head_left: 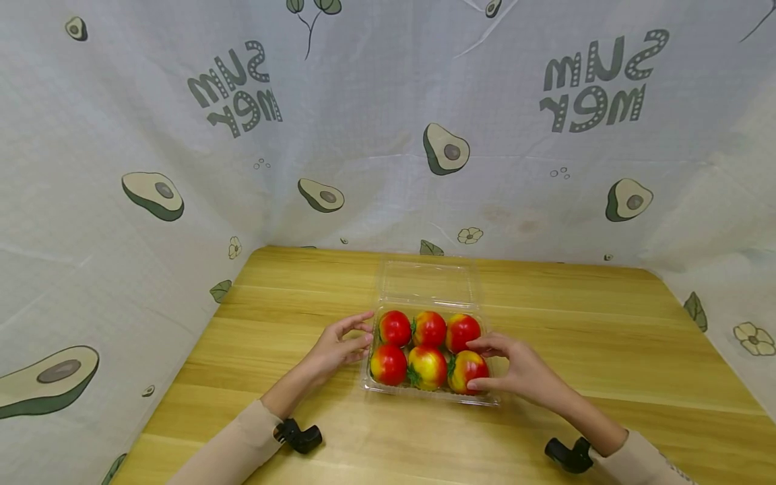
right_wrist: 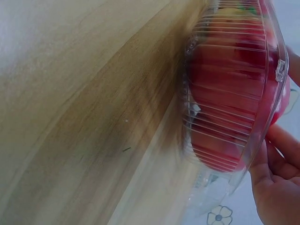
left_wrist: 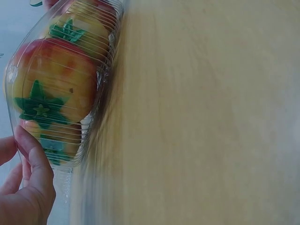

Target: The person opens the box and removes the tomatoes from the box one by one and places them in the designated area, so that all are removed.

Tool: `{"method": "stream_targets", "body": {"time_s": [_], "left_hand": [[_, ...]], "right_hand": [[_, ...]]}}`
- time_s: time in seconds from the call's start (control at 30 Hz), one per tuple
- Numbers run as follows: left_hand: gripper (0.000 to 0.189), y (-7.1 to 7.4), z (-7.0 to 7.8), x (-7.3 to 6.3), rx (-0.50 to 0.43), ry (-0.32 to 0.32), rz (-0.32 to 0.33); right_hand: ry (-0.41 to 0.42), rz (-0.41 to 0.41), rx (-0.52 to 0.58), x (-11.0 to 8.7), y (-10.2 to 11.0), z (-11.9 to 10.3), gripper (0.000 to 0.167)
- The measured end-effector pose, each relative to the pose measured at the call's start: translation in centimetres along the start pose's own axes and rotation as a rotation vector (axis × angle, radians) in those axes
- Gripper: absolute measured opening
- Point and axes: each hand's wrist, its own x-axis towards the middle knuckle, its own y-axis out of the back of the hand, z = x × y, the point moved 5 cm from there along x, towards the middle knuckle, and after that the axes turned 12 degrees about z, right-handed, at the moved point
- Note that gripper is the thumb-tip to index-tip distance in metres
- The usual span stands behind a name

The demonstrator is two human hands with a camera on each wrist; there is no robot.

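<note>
A clear plastic clamshell box (head_left: 432,393) lies with its lid (head_left: 429,281) folded back. Inside sit several red-and-yellow tomatoes (head_left: 427,368) in two rows, some showing green star-shaped leaf tops. At the box's left edge, my left hand (head_left: 332,347) touches the rim with relaxed fingers; in the left wrist view its fingertips (left_wrist: 23,133) meet the clear wall. My right hand (head_left: 524,369) grips the front right tomato (head_left: 467,372), thumb at its near side and fingers at its far side. The right wrist view shows the ribbed side wall partly hiding these tomatoes.
A wooden table (head_left: 303,289) extends around the box on all sides. Behind and beside it hangs a white cloth (head_left: 376,135) printed with avocados and lettering. Black mounts (head_left: 298,436) are strapped at both wrists.
</note>
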Motion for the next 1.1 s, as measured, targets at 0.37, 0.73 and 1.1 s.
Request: {"method": "stream_targets", "body": {"time_s": [0.37,0.73,1.1], "left_hand": [[0.054,0.05,-0.12,0.06,-0.006,0.002,-0.009],[0.054,0.00,-0.06,0.21,-0.003,-0.006,-0.003],[0.055,0.03,-0.08,0.15,-0.014,0.006,-0.001]], "right_hand": [[0.046,-0.050,-0.024,-0.07,-0.07,-0.11,0.060],[0.079,-0.090,-0.068,0.12,0.16,-0.42,0.064],[0.068,-0.082,-0.050,0.18,0.07,-0.31,0.062]]}}
